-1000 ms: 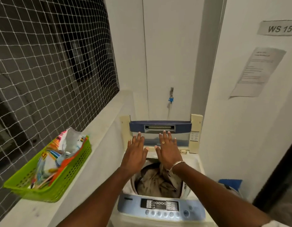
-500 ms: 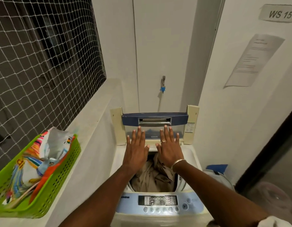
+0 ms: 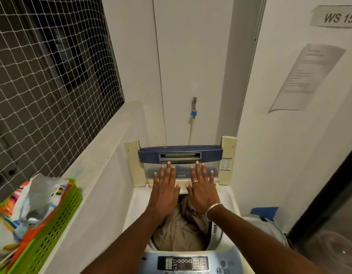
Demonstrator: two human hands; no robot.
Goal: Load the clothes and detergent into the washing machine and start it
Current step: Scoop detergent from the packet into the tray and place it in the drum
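Observation:
A white top-loading washing machine [image 3: 139, 202] stands below me with its folded lid [image 3: 180, 157] raised at the back. Beige clothes [image 3: 179, 230] fill the drum. My left hand [image 3: 164, 191] and my right hand [image 3: 202, 189] hover flat, palms down and fingers spread, side by side over the drum's far rim, fingertips close to the lid's blue handle bar. Neither hand holds anything. The control panel [image 3: 186, 263] with its buttons lies at the near edge, partly under my forearms.
A green basket [image 3: 52, 232] with colourful detergent packets sits on the ledge at the left, under a netted window [image 3: 42, 76]. A tap [image 3: 194, 109] is on the wall behind the machine. At the right a blue-topped container [image 3: 265, 214] stands by a dark doorway.
The view has tilted slightly, shifting the machine and basket in frame. Both hands stay flat and spread near the raised lid, fingertips a little closer to its blue bar.

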